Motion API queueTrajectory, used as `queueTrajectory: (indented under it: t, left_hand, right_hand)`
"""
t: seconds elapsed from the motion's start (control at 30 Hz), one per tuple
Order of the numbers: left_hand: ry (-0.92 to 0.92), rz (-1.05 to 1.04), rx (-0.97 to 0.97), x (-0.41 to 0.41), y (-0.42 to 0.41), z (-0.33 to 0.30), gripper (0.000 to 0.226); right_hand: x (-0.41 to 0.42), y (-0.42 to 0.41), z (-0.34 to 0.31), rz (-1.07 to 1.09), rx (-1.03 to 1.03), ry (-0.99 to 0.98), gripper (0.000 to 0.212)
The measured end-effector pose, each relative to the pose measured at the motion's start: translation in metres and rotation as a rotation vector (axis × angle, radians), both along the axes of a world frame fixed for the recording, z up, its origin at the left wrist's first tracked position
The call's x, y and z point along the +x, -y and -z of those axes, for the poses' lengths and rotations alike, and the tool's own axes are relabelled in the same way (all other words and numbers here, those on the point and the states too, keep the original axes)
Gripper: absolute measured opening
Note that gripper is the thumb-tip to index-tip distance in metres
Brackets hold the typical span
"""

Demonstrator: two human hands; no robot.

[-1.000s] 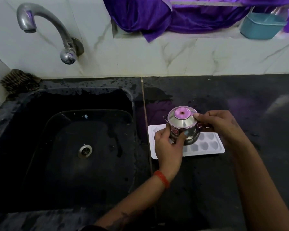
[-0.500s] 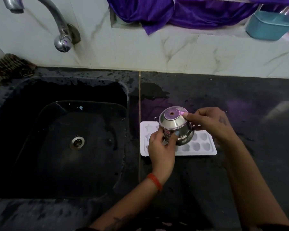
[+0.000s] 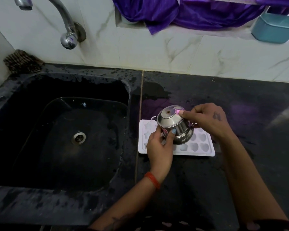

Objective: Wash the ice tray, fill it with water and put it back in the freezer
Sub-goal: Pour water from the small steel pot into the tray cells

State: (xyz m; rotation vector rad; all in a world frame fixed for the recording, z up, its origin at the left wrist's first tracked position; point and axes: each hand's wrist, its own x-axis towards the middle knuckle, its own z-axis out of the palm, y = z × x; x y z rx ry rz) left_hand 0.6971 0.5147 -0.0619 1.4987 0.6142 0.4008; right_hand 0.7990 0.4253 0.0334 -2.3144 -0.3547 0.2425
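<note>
Both hands hold a shiny steel pot [image 3: 173,126] tipped over the white ice tray [image 3: 198,147]. The left hand [image 3: 158,147] has its grip wrapped around the pot's side, and the right hand [image 3: 207,119] pinches the pot's top. The tray lies on the counter [image 3: 240,172], just beside the sink [image 3: 57,139].

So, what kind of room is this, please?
Most likely a home kitchen: a black sink with a wall tap beside a dark stone counter, where both hands tip a steel pot over a white ice tray.
</note>
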Motion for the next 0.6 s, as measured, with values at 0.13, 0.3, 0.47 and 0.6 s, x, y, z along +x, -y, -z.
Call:
queueTrajectory:
  t: [0.13, 0.3, 0.47, 0.6]
  left_hand:
    - [-0.007, -0.003, -0.016, 0.001, 0.000, 0.000, 0.045]
    - [-0.003, -0.027, -0.004, 0.002, -0.001, -0.002, 0.045]
    - [0.019, -0.052, 0.014, 0.003, -0.001, -0.011, 0.047]
    - [0.032, -0.058, 0.066, 0.005, 0.001, -0.013, 0.050]
  right_hand:
    - [0.001, -0.001, 0.000, -0.018, -0.014, 0.013, 0.040]
    - [0.002, 0.002, 0.002, 0.001, 0.050, -0.039, 0.041]
    - [0.000, 0.004, 0.006, 0.009, 0.191, -0.120, 0.039]
    - [-0.001, 0.008, 0.007, 0.030, 0.263, -0.176, 0.036]
